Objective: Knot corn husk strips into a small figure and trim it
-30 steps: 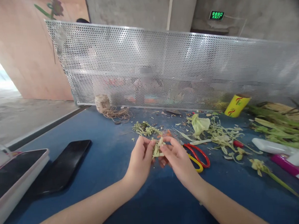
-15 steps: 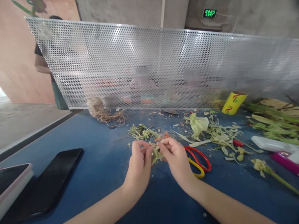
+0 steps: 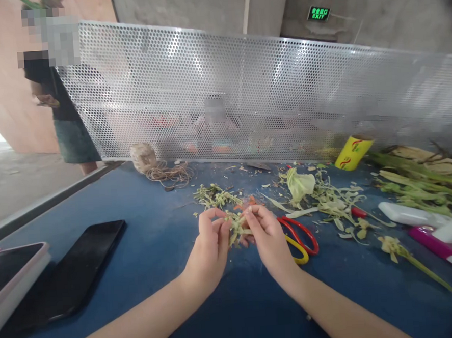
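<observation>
Both hands meet over the middle of the blue table, around a sprig of pale green plant strips [image 3: 236, 228]. My left hand [image 3: 212, 249] is closed, thumb and forefinger pinching the sprig's left side. On the other side my right hand [image 3: 268, 243] pinches it between thumb and fingertips, partly hiding it. A bunch of small pale green stems [image 3: 214, 195] lies just beyond the left fingers. Orange bits [image 3: 249, 202] show behind the right fingertips. Red-handled scissors [image 3: 310, 240] and a yellow handle loop [image 3: 301, 256] lie beside my right hand, their blades hidden.
Two phones, one black [image 3: 90, 269], lie at left. Twine [image 3: 168, 173] sits at the back. To the right are leaf scraps [image 3: 327, 198], a yellow roll [image 3: 353, 152], a white-and-magenta tool [image 3: 437, 243] and a wilted flower [image 3: 395, 250]. A perforated metal screen [image 3: 204, 68] borders the back; a person stands left.
My right fingers have shifted slightly right, exposing more of the pale green sprig. The person at far left has come further into view beside the screen.
</observation>
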A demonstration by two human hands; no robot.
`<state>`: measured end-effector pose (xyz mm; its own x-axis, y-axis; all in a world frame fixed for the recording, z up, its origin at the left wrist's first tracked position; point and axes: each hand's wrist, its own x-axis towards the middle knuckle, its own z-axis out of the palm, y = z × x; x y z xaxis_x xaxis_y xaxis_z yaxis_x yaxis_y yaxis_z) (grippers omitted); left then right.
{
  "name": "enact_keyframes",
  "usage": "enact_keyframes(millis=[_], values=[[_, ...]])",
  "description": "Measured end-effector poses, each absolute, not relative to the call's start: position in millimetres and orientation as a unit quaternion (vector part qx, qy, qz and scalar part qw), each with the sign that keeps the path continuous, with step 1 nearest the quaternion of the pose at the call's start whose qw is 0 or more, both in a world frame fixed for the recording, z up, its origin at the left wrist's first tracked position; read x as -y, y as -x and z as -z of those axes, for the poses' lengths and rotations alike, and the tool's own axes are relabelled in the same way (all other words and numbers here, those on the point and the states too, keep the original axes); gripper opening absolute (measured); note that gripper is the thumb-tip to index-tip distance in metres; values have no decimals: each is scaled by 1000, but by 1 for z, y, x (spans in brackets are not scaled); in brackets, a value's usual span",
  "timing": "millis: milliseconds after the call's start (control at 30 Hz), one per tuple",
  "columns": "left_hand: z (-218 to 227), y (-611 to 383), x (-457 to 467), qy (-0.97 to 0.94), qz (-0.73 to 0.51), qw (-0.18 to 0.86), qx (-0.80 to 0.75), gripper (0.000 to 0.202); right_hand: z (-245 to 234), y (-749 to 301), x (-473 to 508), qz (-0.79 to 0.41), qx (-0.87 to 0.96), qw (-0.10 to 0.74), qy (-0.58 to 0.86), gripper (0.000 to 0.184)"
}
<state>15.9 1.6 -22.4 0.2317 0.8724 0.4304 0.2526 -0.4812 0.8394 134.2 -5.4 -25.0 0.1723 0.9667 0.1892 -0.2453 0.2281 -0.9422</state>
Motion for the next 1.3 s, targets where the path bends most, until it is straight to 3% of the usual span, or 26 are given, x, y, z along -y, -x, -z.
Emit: enact_keyframes(millis=[233, 533, 733, 900, 1100, 1300], values=[[23, -12, -2, -753, -451, 255, -406, 3, 29, -139, 3, -548, 443, 595, 386, 30], [23, -17, 1, -732, -458, 304, -403, 4, 21, -139, 9, -444, 425, 655, 439, 31], [21, -14, 0, -743, -469, 259, -401, 3, 19, -139, 10, -458, 416, 677, 398, 29], [20, -9, -5, -738, -452, 263, -427, 5, 17, -145, 12, -536, 478, 611, 332, 22], [14, -1, -10, -755, -449, 244, -411, 5, 12, -152, 15, -501, 525, 575, 377, 25], [9, 1, -13, -713, -471, 334, -398, 15, 12, -153, 14, -499, 520, 583, 376, 26]])
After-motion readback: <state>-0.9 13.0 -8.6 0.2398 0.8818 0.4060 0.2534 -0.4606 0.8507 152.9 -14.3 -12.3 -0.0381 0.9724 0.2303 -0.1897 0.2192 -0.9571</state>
